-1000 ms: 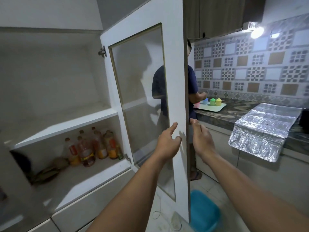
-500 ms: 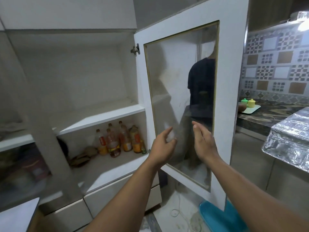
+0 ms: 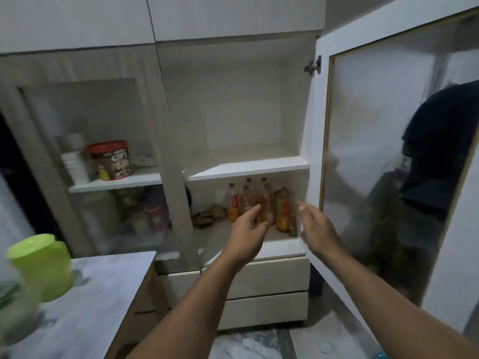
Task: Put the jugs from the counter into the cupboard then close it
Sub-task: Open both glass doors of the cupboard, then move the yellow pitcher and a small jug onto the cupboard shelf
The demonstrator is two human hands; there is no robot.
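A lime-green jug (image 3: 42, 265) stands at the far left on the grey counter (image 3: 103, 294), well to the left of both hands and lower than their fingertips; motion blurs it, so its handle and lid cannot be made out clearly. Beyond it, behind the closed glass door, a brown cereal tub with a red lid (image 3: 111, 160) sits on a shelf, up and to the left of the fingers. The left hand (image 3: 246, 229) is raised in front of the open cupboard (image 3: 233, 99), its fingers relaxed and slightly bent, holding nothing, the thumb apart from the rest. Just past its fingertips, on the lower shelf, a cluster of bottles (image 3: 259, 203) with orange and red labels stands upright. The right hand (image 3: 317, 229) hovers near the left, palm turned inward, fingers straight and loose, gripping nothing. To the right of its fingers the cupboard door (image 3: 388, 177) stands swung wide, its frosted glass panel showing a dark shape behind it.
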